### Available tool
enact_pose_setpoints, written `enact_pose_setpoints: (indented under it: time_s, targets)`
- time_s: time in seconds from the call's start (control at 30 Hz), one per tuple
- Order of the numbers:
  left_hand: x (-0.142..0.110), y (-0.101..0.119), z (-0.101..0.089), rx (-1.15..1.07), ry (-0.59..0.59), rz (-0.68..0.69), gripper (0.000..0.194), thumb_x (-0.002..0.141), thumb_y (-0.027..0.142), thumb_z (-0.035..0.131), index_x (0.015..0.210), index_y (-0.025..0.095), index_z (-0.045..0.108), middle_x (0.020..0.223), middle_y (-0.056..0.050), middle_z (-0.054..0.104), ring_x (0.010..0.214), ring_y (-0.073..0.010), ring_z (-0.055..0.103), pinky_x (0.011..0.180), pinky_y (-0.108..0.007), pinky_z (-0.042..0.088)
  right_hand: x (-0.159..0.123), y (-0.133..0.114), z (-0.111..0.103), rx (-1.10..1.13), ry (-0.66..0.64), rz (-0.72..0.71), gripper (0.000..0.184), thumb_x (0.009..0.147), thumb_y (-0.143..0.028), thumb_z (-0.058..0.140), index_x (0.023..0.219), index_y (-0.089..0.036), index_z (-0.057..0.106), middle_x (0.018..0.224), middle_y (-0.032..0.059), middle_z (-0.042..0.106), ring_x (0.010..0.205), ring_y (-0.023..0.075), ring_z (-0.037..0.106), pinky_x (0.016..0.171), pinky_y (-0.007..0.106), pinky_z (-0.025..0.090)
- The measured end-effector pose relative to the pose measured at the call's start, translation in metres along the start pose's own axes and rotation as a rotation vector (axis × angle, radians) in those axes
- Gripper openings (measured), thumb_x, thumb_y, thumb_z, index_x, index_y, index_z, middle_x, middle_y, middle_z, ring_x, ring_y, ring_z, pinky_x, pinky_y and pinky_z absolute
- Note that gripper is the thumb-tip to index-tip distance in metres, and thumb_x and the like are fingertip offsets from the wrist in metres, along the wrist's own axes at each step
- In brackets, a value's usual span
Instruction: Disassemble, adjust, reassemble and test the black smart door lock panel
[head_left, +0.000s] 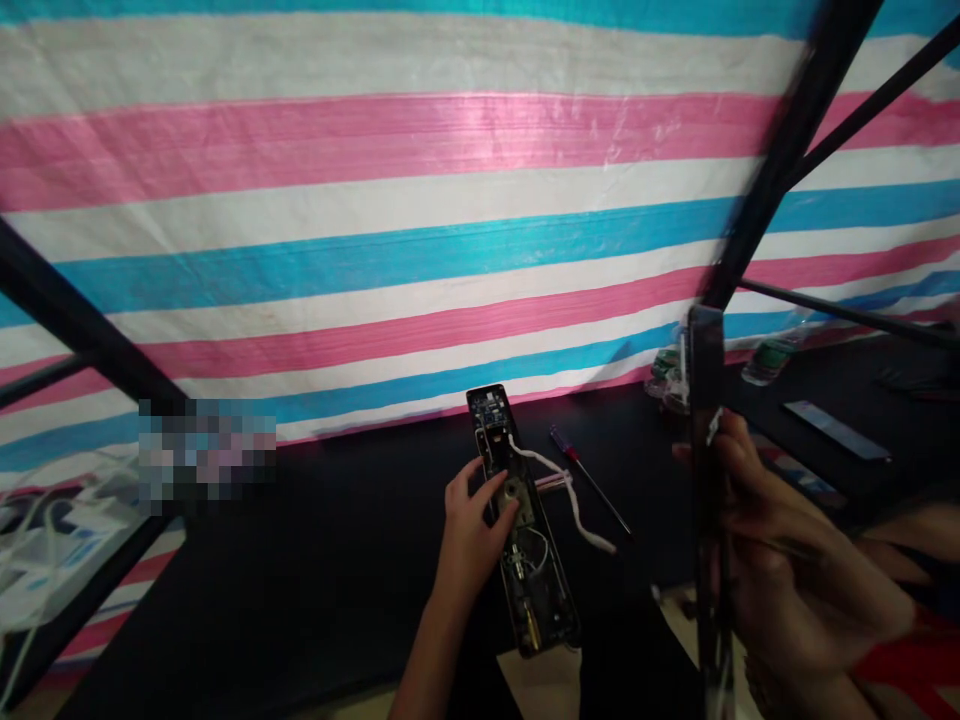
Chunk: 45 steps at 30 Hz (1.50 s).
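Observation:
A long, narrow black electronic device (551, 590) lies with its casing open on the black table, its inner parts exposed. A circuit board (487, 408) sits at its far end, and a brass-coloured part (532, 628) at its near end. My left hand (476, 520) grips the device around its middle, thumb and index finger on a metal plate (525, 510). White wire (577, 510) trails from the device across the tabletop to the right. Beside it lies a screwdriver (592, 480) with a thin metal shaft. My right hand does not show.
At the right, another person's hand (795, 560) holds a dark, slim phone-like object (706, 480) upright, close to my view. Plastic bottles (769, 360) and a phone (836, 430) rest on the table (315, 570) further right. Black frame bars (772, 190) slant before a striped sheet (450, 220).

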<state>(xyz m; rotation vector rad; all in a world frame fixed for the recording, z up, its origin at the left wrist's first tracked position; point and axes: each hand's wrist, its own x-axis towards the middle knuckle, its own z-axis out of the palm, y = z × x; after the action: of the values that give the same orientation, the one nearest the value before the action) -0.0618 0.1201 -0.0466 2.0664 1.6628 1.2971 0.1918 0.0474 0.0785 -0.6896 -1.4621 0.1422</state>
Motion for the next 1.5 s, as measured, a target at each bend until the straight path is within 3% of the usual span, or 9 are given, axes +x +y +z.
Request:
enact_pose_setpoints:
  time_s: [0.17,0.3,0.47,0.73,0.93,1.07,1.23,1.37,1.5]
  targets:
    - [0.007,0.005,0.008,0.092,-0.061,-0.002,0.023,0.083,0.024,0.069,0.104,0.025,0.076,0.147,-0.011,0.045,0.134,-0.0331,0.042,0.11,-0.055,0.04,0.019,0.058,-0.004,0.01,0.027,0.233,0.012,0.093,-0.025,0.062,0.095,-0.02,0.072,0.128,0.0087,0.069,0.127,0.0285,0.059,0.112,0.049,0.044]
    - [0.01,0.008,0.006,0.098,-0.049,0.016,0.019,0.084,0.024,0.067,0.1,0.025,0.077,0.145,-0.01,0.049,0.134,-0.032,0.041,0.111,-0.054,0.04,0.004,0.154,-0.016,-0.058,-0.131,0.425,0.019,0.089,-0.037,0.064,0.09,-0.019,0.073,0.123,0.0102,0.071,0.121,0.0293,0.064,0.109,0.05,0.046]
    - [0.006,0.01,-0.017,0.049,0.018,0.016,0.019,0.086,0.032,0.066,0.102,0.027,0.076,0.132,-0.008,0.06,0.126,-0.0289,0.048,0.107,-0.05,0.043,-0.028,0.263,-0.028,-0.214,-0.285,0.457,0.026,0.083,-0.042,0.063,0.09,-0.02,0.076,0.116,0.0098,0.075,0.114,0.0297,0.068,0.105,0.046,0.05]
    - [-0.034,-0.044,-0.038,0.086,-0.101,-0.135,0.023,0.082,0.036,0.068,0.099,0.024,0.077,0.099,-0.008,0.072,0.099,-0.0269,0.062,0.092,-0.045,0.052,-0.033,0.323,-0.022,-0.448,-0.497,0.496,0.028,0.085,-0.027,0.056,0.103,-0.019,0.076,0.112,0.0104,0.076,0.108,0.0271,0.071,0.102,0.043,0.051]
    - [-0.049,-0.061,-0.024,0.146,-0.158,-0.193,0.026,0.08,0.032,0.064,0.1,0.022,0.077,0.098,-0.009,0.073,0.096,-0.028,0.064,0.089,-0.046,0.052,-0.002,0.294,-0.004,-0.513,-0.497,0.46,0.031,0.081,-0.02,0.062,0.111,-0.016,0.072,0.119,0.0147,0.072,0.115,0.0308,0.066,0.107,0.049,0.045]
    - [-0.027,-0.048,-0.027,0.064,-0.122,-0.2,0.03,0.083,0.039,0.062,0.103,0.022,0.075,0.103,-0.009,0.073,0.099,-0.0274,0.065,0.09,-0.044,0.053,0.001,0.2,0.04,-0.418,-0.67,0.163,0.027,0.092,-0.025,0.059,0.117,-0.018,0.066,0.113,0.0121,0.07,0.106,0.0255,0.065,0.097,0.043,0.049]
    - [0.046,-0.021,-0.024,0.097,0.014,-0.072,0.029,0.092,0.034,0.05,0.102,0.02,0.073,0.103,-0.009,0.069,0.1,-0.0245,0.064,0.095,-0.041,0.05,-0.032,0.103,0.108,-0.482,-0.95,0.005,0.024,0.091,-0.034,0.066,0.109,-0.017,0.068,0.1,0.0096,0.067,0.096,0.0251,0.06,0.085,0.038,0.048]
    - [0.092,-0.011,-0.014,0.281,-0.088,-0.023,0.027,0.09,0.025,0.051,0.106,0.018,0.072,0.101,-0.01,0.068,0.097,-0.0242,0.063,0.095,-0.04,0.049,-0.045,0.098,0.125,-0.52,-0.945,0.002,0.01,0.094,-0.022,0.06,0.098,-0.017,0.069,0.097,0.0088,0.065,0.093,0.0242,0.057,0.083,0.038,0.046]
    - [0.108,-0.001,-0.013,0.51,-0.191,-0.043,0.026,0.091,0.024,0.051,0.099,0.018,0.074,0.098,-0.011,0.067,0.094,-0.0235,0.062,0.089,-0.036,0.05,-0.047,0.111,0.101,-0.358,-0.668,0.121,0.02,0.098,-0.02,0.052,0.112,-0.02,0.067,0.101,0.0086,0.064,0.096,0.0227,0.057,0.086,0.035,0.048]
